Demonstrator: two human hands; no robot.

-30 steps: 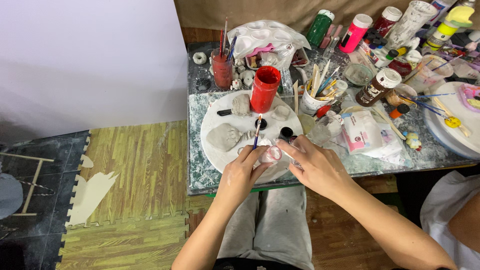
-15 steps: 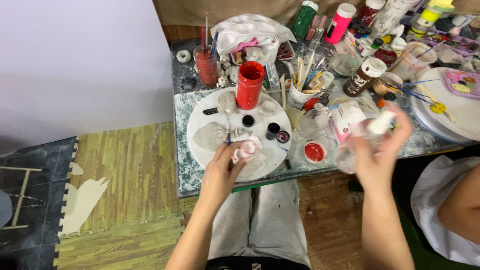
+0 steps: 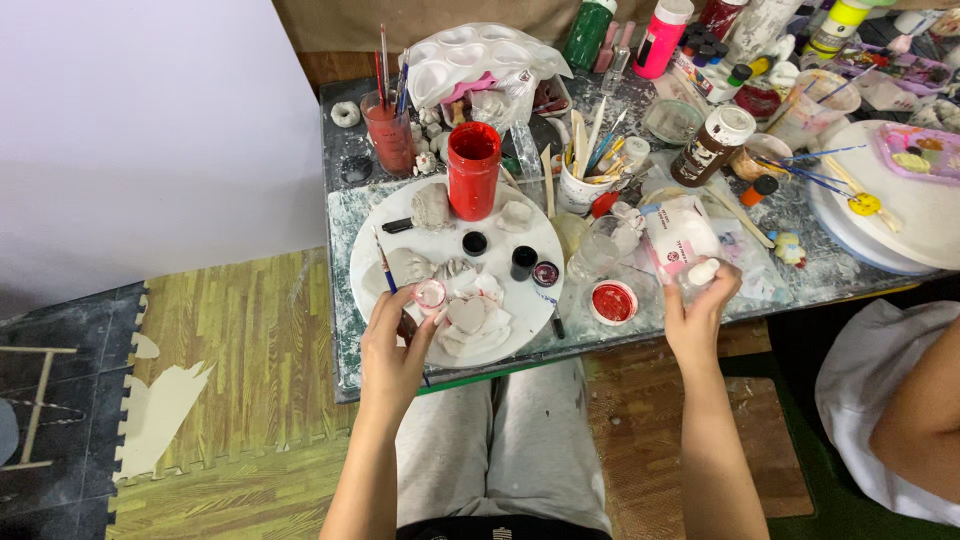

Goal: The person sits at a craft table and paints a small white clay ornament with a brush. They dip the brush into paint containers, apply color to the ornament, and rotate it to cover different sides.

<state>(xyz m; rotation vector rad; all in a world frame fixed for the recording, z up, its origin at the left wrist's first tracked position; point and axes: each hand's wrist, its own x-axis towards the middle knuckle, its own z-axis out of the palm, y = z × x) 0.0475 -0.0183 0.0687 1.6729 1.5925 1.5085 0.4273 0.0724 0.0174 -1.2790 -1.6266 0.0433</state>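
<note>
Clutter of brushes, bottles and clay pieces is crowded around the white round board. A small pink paint pot and brush are gripped by the left hand at its near edge; a white-capped bottle, raised earlier, is now clasped lower by the right hand, right of the board beside a red paint lid.

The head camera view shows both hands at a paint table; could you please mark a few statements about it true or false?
1. The left hand holds a thin paintbrush. True.
2. The right hand rests flat and empty. False: it grips a small white bottle.
3. The tall red cup stands on the round white board. True.
4. The red-filled lid lies on the floor. False: it lies on the tabletop.
</note>
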